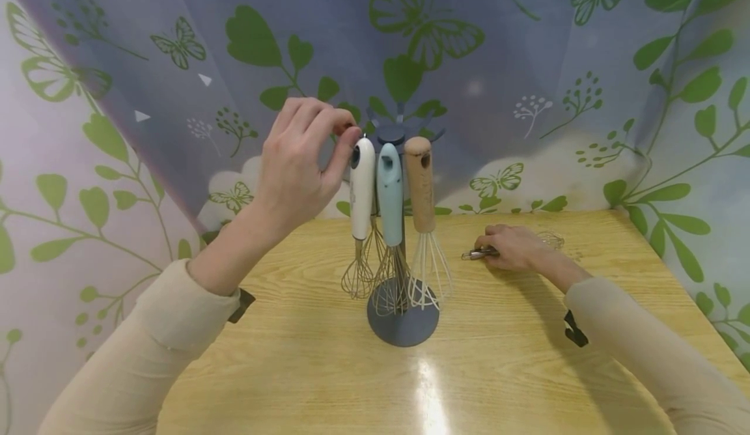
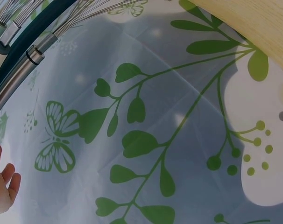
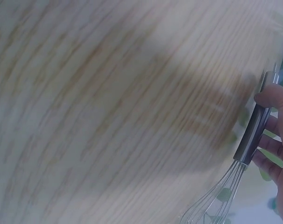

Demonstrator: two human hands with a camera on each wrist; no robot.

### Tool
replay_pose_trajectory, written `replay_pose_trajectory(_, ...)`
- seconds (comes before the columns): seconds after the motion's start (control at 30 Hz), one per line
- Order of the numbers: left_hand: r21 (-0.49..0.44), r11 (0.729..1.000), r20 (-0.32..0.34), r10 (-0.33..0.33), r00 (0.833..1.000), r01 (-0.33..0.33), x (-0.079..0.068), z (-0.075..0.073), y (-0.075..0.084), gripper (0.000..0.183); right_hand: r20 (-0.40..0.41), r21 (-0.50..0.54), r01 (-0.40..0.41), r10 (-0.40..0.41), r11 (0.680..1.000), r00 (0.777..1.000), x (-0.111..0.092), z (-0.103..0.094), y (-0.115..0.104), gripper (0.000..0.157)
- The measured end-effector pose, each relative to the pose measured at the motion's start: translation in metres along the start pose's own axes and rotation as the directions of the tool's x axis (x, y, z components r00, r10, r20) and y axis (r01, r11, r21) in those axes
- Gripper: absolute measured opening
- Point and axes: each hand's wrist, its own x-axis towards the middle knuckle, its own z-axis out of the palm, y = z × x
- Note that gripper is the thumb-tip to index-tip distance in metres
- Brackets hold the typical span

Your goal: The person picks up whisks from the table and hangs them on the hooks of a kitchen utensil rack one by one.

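Note:
A white-handled whisk (image 1: pixel 361 191), a pale blue-handled whisk (image 1: pixel 389 194) and a wooden-handled whisk (image 1: pixel 421 184) hang handle-up on a dark rack (image 1: pixel 404 334). Behind them hangs a steel whisk (image 2: pixel 15 84), its handle mostly hidden in the head view. My left hand (image 1: pixel 299 155) is raised at the rack's top, thumb and forefinger close together beside the white handle's upper end. Whether they pinch anything is unclear; its other fingers (image 2: pixel 10 179) appear bent in the left wrist view. On the table, my right hand (image 1: pixel 512 247) grips another steel whisk (image 3: pixel 253 133) by its handle.
Dark hooks (image 1: pixel 436 134) spread from the rack's top. The rack stands on a wood-grain table (image 1: pixel 281 357). A patterned curtain (image 1: pixel 498 51) with leaves and butterflies rises behind and along the sides.

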Motion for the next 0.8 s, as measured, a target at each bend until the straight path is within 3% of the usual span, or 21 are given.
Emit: replay_pose_trajectory(0.8, 0.006, 1.0, 0.018, -0.006, 1.0, 0.006, 0.0, -0.001, 0.001, 0.023, -0.075, -0.03, 0.058, -0.06, 0.998, 0.995, -0.003, -0.013, -0.015, 0.031)
